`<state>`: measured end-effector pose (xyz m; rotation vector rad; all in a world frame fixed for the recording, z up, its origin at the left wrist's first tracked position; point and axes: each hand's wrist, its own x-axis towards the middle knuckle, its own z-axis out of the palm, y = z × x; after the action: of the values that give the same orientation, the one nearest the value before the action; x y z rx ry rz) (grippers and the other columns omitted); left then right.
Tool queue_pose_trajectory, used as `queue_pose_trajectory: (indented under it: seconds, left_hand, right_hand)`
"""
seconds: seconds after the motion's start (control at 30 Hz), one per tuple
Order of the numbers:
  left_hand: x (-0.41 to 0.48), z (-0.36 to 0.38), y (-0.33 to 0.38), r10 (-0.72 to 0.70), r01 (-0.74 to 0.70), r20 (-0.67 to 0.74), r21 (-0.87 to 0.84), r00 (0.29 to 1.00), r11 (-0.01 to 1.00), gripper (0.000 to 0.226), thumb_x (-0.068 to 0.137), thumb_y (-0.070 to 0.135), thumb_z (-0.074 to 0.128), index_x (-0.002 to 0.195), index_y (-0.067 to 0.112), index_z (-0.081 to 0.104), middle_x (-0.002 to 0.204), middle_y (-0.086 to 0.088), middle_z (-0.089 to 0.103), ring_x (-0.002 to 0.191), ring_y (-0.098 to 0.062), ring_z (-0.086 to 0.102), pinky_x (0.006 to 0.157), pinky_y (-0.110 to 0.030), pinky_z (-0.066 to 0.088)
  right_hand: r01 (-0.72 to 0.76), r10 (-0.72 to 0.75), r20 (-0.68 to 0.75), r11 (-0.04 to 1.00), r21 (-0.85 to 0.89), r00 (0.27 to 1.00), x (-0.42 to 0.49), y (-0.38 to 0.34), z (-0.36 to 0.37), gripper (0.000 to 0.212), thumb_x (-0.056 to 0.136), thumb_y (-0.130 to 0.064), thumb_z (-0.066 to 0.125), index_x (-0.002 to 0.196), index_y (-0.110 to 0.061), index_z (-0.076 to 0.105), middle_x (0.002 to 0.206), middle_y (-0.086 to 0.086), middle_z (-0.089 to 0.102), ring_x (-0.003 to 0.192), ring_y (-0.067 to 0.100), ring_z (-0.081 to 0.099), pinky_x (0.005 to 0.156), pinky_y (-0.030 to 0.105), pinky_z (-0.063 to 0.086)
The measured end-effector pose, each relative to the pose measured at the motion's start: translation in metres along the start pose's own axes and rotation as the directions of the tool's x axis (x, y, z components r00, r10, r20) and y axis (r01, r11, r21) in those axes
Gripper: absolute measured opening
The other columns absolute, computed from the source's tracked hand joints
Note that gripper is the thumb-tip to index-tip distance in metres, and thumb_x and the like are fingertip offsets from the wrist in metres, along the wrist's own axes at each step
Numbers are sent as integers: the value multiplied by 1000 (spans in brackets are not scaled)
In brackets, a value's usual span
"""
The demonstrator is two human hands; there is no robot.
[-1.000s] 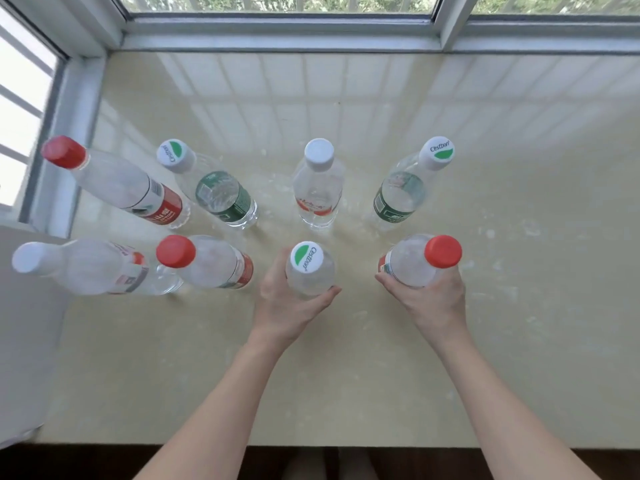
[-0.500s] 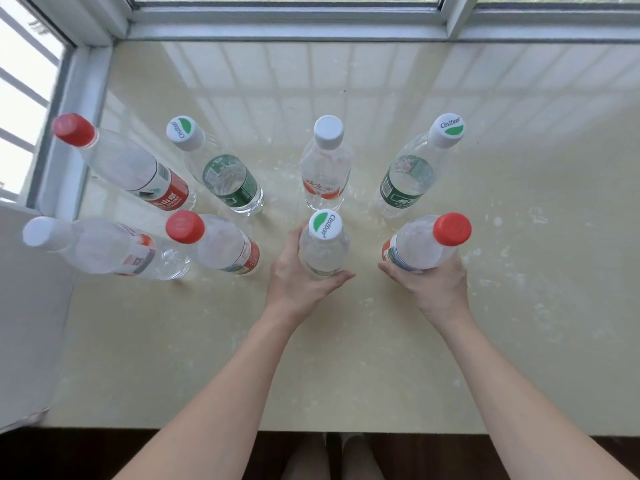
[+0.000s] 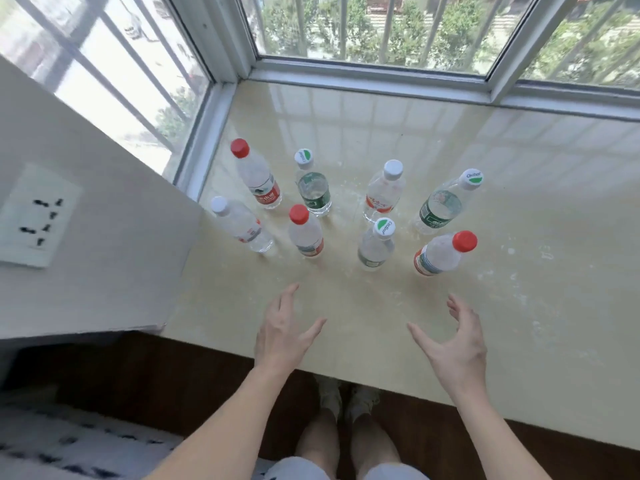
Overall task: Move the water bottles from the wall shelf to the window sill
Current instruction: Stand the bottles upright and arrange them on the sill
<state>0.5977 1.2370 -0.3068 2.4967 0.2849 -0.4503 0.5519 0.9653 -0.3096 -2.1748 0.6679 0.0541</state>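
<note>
Several water bottles stand upright in two rows on the cream window sill (image 3: 519,271). The near row holds a white-capped bottle (image 3: 240,225), a red-capped bottle (image 3: 306,233), a green-and-white-capped bottle (image 3: 375,245) and a red-capped bottle (image 3: 441,252). Behind them stand a red-capped bottle (image 3: 258,178), a green-labelled bottle (image 3: 313,188), a white-capped bottle (image 3: 384,190) and another green-labelled bottle (image 3: 445,202). My left hand (image 3: 282,332) and my right hand (image 3: 453,344) hover open over the sill's front part, apart from the bottles and holding nothing.
Window frames (image 3: 374,77) with outside bars bound the sill at the back and left. A white wall (image 3: 104,244) with a power socket (image 3: 33,216) juts in at the left. The sill's front edge (image 3: 381,379) runs above a dark floor, where my legs (image 3: 346,441) show.
Both hands let go of the two near bottles and drew back toward the sill's front edge. The camera pulled back and tilted up, so the window and the left wall came into view.
</note>
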Motion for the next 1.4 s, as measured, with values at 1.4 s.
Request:
queue_pose_trajectory:
  seconds: [1.4]
  left_hand:
    - [174,-121,-61,202,-268,-215,-348,956,898,69,61,30,93,119,23,56,113,12,52,101,-2,51,87,-30,54]
  right_hand:
    - [99,-90,-92,991,95,992,68,-184,189,62,60,-40,91,111,-21,61,106,-2,61,100,15,55,89,32,45]
